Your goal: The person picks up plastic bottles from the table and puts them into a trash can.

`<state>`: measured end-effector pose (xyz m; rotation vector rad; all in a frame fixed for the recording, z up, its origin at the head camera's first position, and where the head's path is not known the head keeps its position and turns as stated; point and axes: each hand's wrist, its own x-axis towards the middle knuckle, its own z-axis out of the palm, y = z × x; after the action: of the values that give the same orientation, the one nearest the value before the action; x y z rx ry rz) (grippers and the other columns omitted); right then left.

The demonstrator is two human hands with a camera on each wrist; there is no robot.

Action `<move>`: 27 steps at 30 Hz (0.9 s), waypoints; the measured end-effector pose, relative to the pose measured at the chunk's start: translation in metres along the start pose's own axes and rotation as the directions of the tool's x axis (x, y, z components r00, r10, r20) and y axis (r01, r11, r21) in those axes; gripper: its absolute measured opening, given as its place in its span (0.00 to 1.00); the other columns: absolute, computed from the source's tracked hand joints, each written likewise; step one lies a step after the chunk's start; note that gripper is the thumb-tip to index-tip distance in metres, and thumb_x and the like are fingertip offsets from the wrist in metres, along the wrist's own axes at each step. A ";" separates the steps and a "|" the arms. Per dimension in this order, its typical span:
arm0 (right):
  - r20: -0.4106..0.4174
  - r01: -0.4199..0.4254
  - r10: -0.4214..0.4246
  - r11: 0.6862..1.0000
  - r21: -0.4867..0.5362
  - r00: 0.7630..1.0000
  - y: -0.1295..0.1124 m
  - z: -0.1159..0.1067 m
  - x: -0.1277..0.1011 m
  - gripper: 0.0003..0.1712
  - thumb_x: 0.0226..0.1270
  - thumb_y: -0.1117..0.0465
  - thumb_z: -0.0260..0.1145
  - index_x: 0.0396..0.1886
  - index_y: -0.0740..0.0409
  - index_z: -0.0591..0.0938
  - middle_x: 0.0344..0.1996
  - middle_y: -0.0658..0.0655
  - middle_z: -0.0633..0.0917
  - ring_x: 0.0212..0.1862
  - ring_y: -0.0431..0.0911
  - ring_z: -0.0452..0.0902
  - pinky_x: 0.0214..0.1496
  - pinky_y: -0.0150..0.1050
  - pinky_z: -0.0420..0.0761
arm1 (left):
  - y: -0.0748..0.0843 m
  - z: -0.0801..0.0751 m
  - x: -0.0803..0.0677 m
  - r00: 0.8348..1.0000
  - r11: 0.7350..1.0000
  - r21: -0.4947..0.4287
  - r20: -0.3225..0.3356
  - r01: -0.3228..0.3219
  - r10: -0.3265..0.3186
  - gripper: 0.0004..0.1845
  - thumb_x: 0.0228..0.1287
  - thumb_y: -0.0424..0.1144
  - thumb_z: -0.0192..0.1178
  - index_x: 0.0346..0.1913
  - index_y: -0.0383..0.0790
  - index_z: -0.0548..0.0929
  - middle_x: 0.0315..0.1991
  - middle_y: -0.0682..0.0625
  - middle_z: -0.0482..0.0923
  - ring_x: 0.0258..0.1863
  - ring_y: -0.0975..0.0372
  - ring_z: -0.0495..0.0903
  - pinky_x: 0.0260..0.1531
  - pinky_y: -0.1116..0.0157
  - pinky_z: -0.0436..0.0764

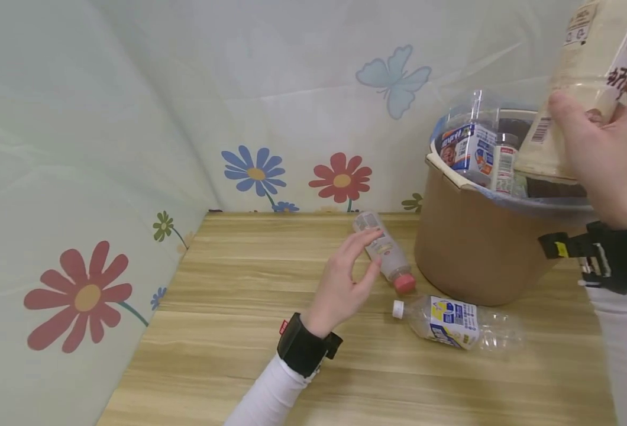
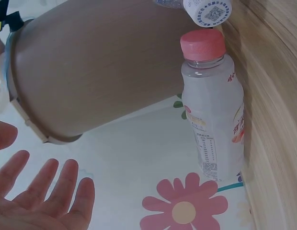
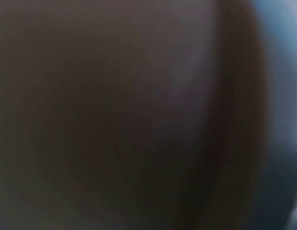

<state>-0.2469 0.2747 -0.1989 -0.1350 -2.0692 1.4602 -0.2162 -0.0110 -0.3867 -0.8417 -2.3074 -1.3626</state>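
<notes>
My right hand [image 1: 619, 160] grips a large cream-coloured drink bottle [image 1: 592, 65] over the brown bin [image 1: 468, 254], with the bottle's wide end low at the rim. Left of the bin, my left hand [image 1: 342, 284] has its fingers loosely bent and holds nothing. Nearest to it lies a small whitish bottle [image 1: 390, 254] with a pink cap; the left wrist view shows this bottle [image 2: 213, 115] apart from the fingers [image 2: 55, 184]. A clear plastic bottle [image 1: 454, 322] with a white cap lies on its side in front of the bin. The right wrist view is dark and blurred.
Inside the bin are a clear labelled bottle [image 1: 470, 145] and a slim grey-capped bottle [image 1: 503, 163]. A bluish liner [image 1: 537, 204] covers the bin's rim. Flower-printed curtain [image 1: 292, 89] borders the wood-grain table [image 1: 228, 284] at the back and left.
</notes>
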 end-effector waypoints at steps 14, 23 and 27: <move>-0.053 -0.033 0.013 0.924 -0.382 0.998 0.011 -0.012 0.002 0.42 0.69 0.48 0.53 0.80 0.31 0.50 0.81 0.49 0.53 0.81 0.44 0.47 0.83 0.42 0.50 | -0.003 0.002 -0.001 1.000 1.000 -0.005 0.005 0.030 -0.030 0.24 0.72 0.36 0.55 0.69 0.40 0.72 0.70 0.43 0.72 0.71 0.53 0.72 0.69 0.54 0.75; -0.019 0.041 -0.049 0.953 -0.299 0.999 0.017 0.000 -0.006 0.33 0.69 0.56 0.53 0.75 0.41 0.66 0.73 0.52 0.71 0.69 0.35 0.70 0.76 0.31 0.67 | -0.003 0.000 0.000 0.999 0.999 -0.008 0.004 0.052 -0.052 0.24 0.72 0.35 0.55 0.70 0.41 0.72 0.69 0.45 0.73 0.69 0.54 0.74 0.69 0.56 0.75; -0.034 0.136 -0.148 0.962 -0.239 0.988 0.016 0.009 -0.019 0.24 0.68 0.58 0.58 0.63 0.45 0.81 0.51 0.40 0.84 0.46 0.27 0.79 0.58 0.20 0.78 | -0.002 -0.003 0.002 0.998 0.998 0.010 0.001 0.065 -0.065 0.24 0.71 0.34 0.56 0.69 0.41 0.72 0.69 0.44 0.73 0.69 0.53 0.74 0.69 0.55 0.75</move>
<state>-0.2404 0.2658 -0.2230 -0.1142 -2.1577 1.1120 -0.2192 -0.0132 -0.3852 -0.7717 -2.3594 -1.3768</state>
